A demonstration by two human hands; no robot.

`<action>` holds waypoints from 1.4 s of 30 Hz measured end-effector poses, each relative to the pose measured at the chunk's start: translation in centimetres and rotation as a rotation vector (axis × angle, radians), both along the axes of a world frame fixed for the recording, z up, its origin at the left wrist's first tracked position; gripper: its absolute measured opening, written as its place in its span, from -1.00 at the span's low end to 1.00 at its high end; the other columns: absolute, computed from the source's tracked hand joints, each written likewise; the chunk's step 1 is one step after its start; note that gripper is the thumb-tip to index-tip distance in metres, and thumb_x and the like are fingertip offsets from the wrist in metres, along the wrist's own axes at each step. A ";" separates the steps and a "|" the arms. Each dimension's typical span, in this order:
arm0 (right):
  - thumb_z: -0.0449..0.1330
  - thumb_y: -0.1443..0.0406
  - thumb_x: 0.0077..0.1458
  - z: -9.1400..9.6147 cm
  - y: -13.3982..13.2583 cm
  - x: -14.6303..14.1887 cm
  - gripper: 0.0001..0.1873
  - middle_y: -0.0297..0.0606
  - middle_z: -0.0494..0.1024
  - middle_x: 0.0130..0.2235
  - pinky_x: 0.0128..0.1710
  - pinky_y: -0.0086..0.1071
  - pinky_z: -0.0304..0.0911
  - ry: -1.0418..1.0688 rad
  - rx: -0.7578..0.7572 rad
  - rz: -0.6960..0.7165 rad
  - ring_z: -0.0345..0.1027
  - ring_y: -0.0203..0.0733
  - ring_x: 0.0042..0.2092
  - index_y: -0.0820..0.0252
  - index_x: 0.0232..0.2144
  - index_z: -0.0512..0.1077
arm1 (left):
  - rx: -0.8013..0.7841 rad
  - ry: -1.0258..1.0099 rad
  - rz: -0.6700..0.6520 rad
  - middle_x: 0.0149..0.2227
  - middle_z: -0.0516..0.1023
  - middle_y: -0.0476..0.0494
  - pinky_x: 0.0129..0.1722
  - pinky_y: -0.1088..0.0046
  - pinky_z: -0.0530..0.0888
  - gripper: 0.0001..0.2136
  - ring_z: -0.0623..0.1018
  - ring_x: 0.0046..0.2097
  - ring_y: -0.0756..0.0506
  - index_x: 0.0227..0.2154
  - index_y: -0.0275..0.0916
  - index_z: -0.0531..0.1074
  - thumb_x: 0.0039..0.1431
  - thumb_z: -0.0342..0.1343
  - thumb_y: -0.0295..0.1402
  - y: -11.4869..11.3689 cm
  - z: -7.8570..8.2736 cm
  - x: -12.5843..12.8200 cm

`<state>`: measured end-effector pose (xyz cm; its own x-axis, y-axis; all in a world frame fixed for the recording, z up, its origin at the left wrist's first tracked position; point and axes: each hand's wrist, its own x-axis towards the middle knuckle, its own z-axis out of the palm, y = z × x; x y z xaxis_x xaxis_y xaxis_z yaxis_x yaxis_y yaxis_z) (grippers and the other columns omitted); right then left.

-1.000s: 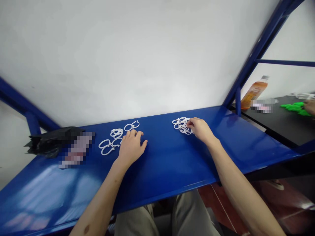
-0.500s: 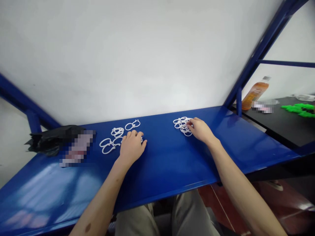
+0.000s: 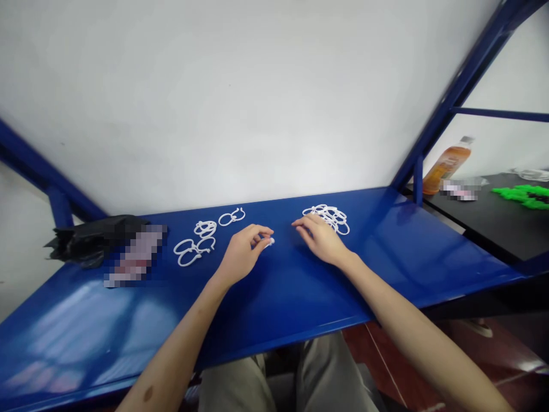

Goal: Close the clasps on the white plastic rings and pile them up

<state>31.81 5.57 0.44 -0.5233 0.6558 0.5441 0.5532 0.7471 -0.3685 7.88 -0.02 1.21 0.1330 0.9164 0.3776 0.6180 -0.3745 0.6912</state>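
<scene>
White plastic rings lie on a blue metal shelf [image 3: 300,286]. A pile of rings [image 3: 332,218] sits right of centre, and a looser group of rings [image 3: 201,240] lies to the left. My left hand [image 3: 242,254] is curled, pinching a small white ring [image 3: 269,242] between thumb and fingertips. My right hand [image 3: 319,237] hovers just left of the pile, fingers slightly bent and apart, holding nothing that I can see.
A black bag [image 3: 90,240] lies at the shelf's far left. A white wall rises behind. Blue frame posts [image 3: 454,97] stand at the right. Beyond them a dark table [image 3: 489,217] carries an orange bottle [image 3: 446,163] and green parts [image 3: 523,194].
My left hand moved right from the loose rings and now pinches a ring. My right hand left the pile and moved left toward the centre. Another person's hand on the dark table has gone.
</scene>
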 end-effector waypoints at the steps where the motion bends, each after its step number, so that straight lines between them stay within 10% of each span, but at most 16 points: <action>1: 0.03 0.30 0.35 -0.1 -0.5 -0.6 -0.77 -0.13 0.52 -0.09 0.02 -0.14 0.32 0.000 -0.042 0.060 0.38 -0.07 -0.03 0.16 -0.04 0.44 | -0.039 -0.060 -0.036 -0.24 0.60 -0.07 -0.22 0.38 0.45 -0.84 0.53 -0.29 -0.05 -0.17 -0.15 0.52 0.22 0.13 -0.29 -0.1 0.0 0.2; 9: 0.28 0.19 0.20 -0.7 -1.9 -2.3 -0.75 -0.18 0.56 -0.11 0.00 -0.18 0.31 -0.079 -0.226 0.280 0.40 -0.09 -0.04 0.13 -0.09 0.48 | -0.267 -0.383 -0.130 -0.32 0.60 -0.07 -0.25 0.41 0.48 -0.76 0.56 -0.31 -0.04 -0.16 -0.20 0.51 0.17 0.20 -0.21 -0.2 -0.3 0.7; 25: 0.13 0.18 0.30 -0.9 -2.1 -2.5 -0.82 -0.26 0.56 -0.24 -0.26 -0.34 0.36 0.219 -0.343 0.210 0.46 -0.23 -0.29 0.12 -0.11 0.30 | -0.346 -0.747 -0.204 -0.23 0.59 -0.10 -0.13 0.34 0.53 -0.73 0.60 -0.26 -0.04 -0.19 -0.23 0.50 0.06 0.31 -0.28 0.0 0.0 0.9; 42: 0.07 0.29 0.32 -0.9 -3.0 -3.0 -0.85 -0.35 0.48 -0.38 -0.32 -0.44 0.25 0.175 -0.247 0.227 0.35 -0.28 -0.36 0.12 -0.33 0.36 | 0.038 -0.135 -0.034 -0.25 0.61 -0.06 -0.18 0.40 0.47 -0.83 0.56 -0.23 -0.06 -0.30 -0.18 0.54 0.26 0.03 -0.39 -1.3 0.7 2.6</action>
<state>28.83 2.60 -0.46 -0.5832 0.6569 0.4779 0.2966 0.7199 -0.6275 10.44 -1.37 1.89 0.1098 0.8969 0.4285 0.5070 -0.4213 0.7520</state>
